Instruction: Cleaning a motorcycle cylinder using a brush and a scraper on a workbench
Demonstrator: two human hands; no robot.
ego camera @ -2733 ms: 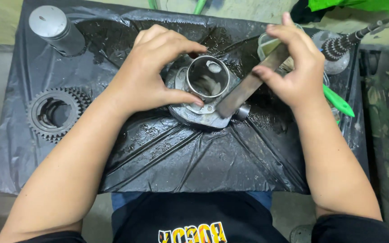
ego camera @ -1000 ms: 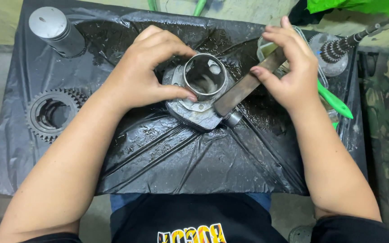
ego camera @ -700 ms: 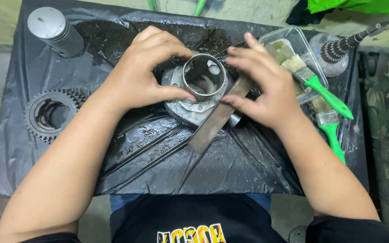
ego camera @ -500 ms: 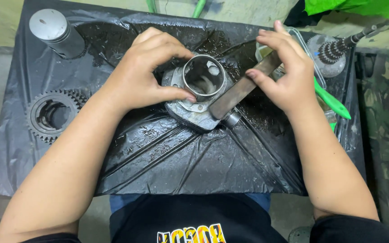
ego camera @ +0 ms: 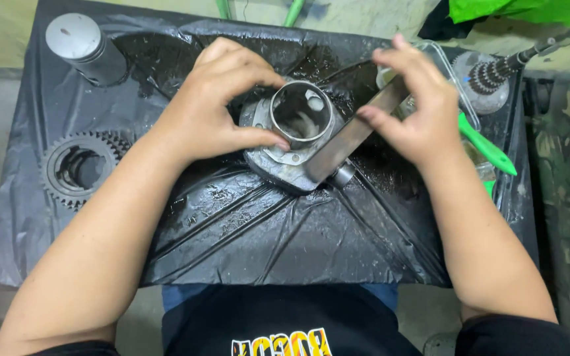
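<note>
At table centre, on black sheet (ego camera: 265,231): your left hand (ego camera: 222,99) clamps metal cylinder (ego camera: 296,128), right hand (ego camera: 417,109) grips flat blade (ego camera: 351,135) on its flange. Keep blade flat, strokes even.

The left hand (ego camera: 222,109) is gripping the metal cylinder part (ego camera: 295,135) at the middle of the black plastic sheet (ego camera: 285,231), while the right hand (ego camera: 417,112) is pressing a flat metal blade (ego camera: 351,135) against its four o'clock edge; a gear (ego camera: 77,168) is lying at nine o'clock
</note>
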